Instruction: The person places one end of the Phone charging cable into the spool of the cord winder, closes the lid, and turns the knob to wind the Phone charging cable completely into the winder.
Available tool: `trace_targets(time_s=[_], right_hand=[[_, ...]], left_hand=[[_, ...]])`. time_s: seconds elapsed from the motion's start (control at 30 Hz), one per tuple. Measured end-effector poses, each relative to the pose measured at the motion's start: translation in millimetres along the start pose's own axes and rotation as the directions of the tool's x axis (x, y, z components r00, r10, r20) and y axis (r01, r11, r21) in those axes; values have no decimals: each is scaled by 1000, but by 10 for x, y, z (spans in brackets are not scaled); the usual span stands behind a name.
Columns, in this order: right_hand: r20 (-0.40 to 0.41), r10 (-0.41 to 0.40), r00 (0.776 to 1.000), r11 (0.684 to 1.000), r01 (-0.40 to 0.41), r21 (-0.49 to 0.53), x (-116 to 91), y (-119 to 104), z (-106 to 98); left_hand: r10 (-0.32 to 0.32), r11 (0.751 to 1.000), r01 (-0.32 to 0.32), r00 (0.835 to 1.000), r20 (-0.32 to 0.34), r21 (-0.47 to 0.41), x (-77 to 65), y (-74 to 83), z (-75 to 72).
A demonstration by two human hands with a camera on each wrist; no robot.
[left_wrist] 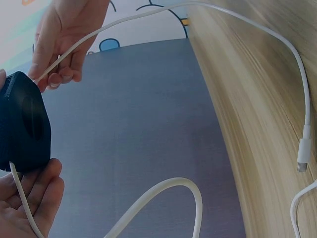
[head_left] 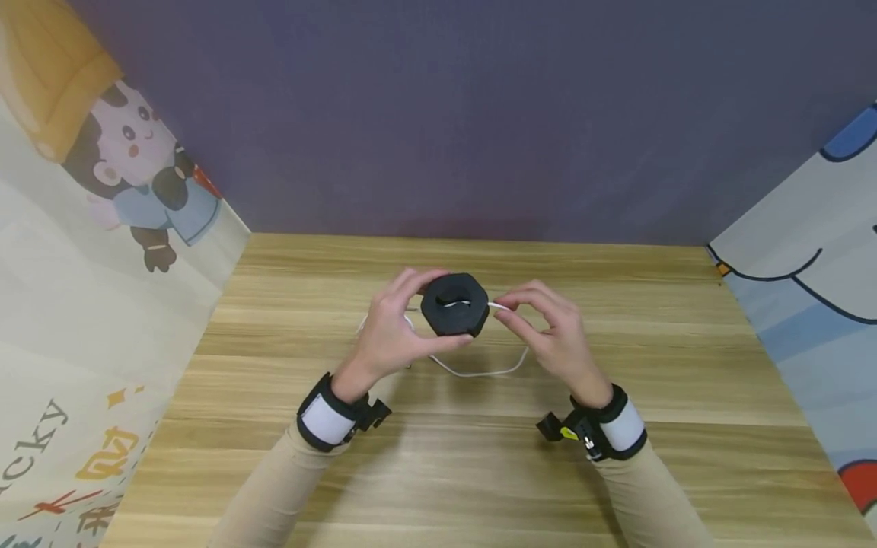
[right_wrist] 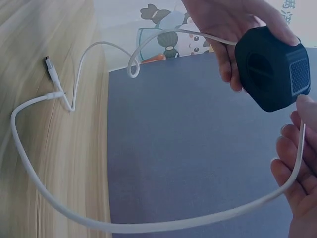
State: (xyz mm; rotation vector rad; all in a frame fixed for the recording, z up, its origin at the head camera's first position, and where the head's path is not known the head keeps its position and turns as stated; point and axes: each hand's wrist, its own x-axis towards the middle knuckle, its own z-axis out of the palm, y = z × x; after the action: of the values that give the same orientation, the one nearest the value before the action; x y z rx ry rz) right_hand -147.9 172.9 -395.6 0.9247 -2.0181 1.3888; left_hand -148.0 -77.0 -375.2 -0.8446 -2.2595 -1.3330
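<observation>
My left hand [head_left: 392,329] holds a black hexagonal cable winder [head_left: 445,323] by its edges, with the thumb on the near side and fingers on the far side. A piece of white cable shows in the winder's central opening. Just right of it, my right hand [head_left: 560,339] pinches the white cable [head_left: 479,374] between thumb and fingertips where it leaves the winder's side. From there the cable loops down. In the left wrist view a USB-C plug [left_wrist: 304,150] hangs at a cable end. The right wrist view shows a metal-tipped plug [right_wrist: 51,72] over the wood.
Under both hands lies a wood-grain table [head_left: 466,472]. A plain blue-grey panel [head_left: 466,122] rises behind its far edge. Cartoon-printed sheets flank it, one on the left [head_left: 62,304] and one on the right [head_left: 808,251]. Both wrists wear black straps with small cameras.
</observation>
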Motion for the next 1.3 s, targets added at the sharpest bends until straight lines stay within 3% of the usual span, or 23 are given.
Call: trace_targets(time_s=[0.53, 1.3], right_hand=[[-34, -71, 997, 997, 71, 9, 37, -60, 31], [-59, -24, 998, 999, 21, -39, -33, -15, -103]], left_hand=[[-2, 1000, 2, 1000, 27, 7, -10, 29, 5], [0, 1000, 0, 1000, -3, 8, 2, 8, -50]])
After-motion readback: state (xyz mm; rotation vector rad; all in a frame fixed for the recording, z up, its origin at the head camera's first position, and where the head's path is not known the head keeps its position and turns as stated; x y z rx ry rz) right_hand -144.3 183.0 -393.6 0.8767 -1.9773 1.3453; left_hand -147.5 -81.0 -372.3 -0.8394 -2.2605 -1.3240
